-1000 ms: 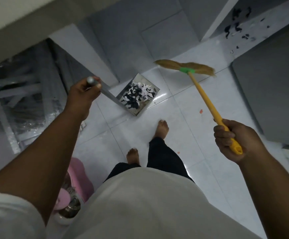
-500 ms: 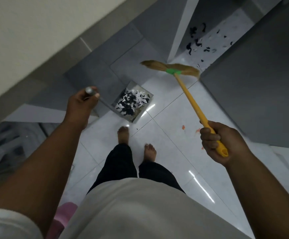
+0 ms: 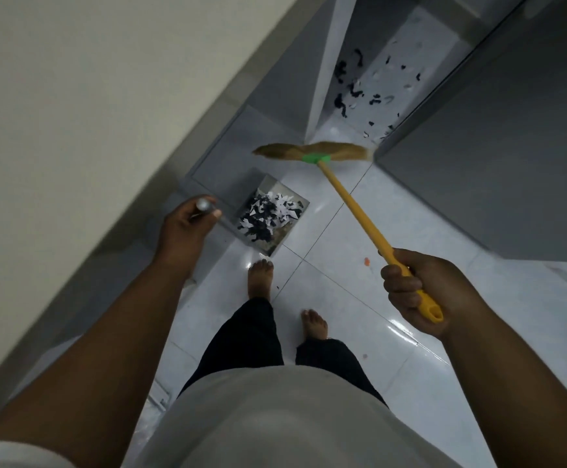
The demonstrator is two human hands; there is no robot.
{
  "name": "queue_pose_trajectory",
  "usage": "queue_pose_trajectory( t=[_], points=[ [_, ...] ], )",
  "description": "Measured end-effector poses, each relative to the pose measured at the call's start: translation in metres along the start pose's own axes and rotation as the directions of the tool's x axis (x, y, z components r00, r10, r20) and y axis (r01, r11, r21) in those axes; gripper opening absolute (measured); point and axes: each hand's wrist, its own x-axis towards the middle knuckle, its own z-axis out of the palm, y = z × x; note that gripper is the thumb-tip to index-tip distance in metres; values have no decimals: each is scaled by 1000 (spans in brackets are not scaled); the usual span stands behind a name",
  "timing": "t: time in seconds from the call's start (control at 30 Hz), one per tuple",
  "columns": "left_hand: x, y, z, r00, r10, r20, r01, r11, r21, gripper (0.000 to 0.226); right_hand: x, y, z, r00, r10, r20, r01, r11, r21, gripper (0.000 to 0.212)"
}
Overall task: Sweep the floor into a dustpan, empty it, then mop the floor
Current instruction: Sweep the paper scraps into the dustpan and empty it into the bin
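- Forward goes the left foot point(image 3: 260, 278), now planted just below the square metal dustpan point(image 3: 264, 188); the pink object at lower left has slipped out of view.
- Curled round the dustpan's silver handle point(image 3: 203, 204) is the left hand point(image 3: 187, 228); most of the shaft is hidden by the fingers and blurred.
- Heaped in the pan are black and white paper scraps point(image 3: 268, 214), close to the grey wall base.
- Wrapped tight round the yellow-handled straw broom point(image 3: 353, 211) is the right hand point(image 3: 414, 292).
- Its bristles point(image 3: 312, 152) hang near more loose scraps point(image 3: 360, 96) in the doorway; whether they touch the white tiled floor point(image 3: 360, 298), I can't tell.
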Motion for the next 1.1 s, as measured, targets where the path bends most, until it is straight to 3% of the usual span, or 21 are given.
queue_pose_trajectory(
  t=[0.13, 0.37, 0.6, 0.9, 1.1],
  points=[
    [16, 1, 10, 999, 7, 46, -7, 1000, 9, 24, 8, 5, 15, 1000, 20, 2, -20, 1000, 10, 18],
    [41, 24, 34, 996, 53, 76, -59, 995, 85, 27, 19, -11, 5, 988, -143, -55, 138, 987, -81, 13],
    [56, 57, 82, 991, 77, 113, -92, 986, 138, 29, 24, -83, -27, 960, -245, -137, 215, 955, -205, 11],
    [84, 84, 163, 987, 57, 152, -73, 993, 98, 25, 52, -193, -39, 949, -299, -103, 272, 937, -219, 11],
    [102, 95, 211, 986, 60, 153, -72, 995, 73, 24, 73, -250, -38, 950, -305, -65, 295, 946, -136, 10]
  ],
)
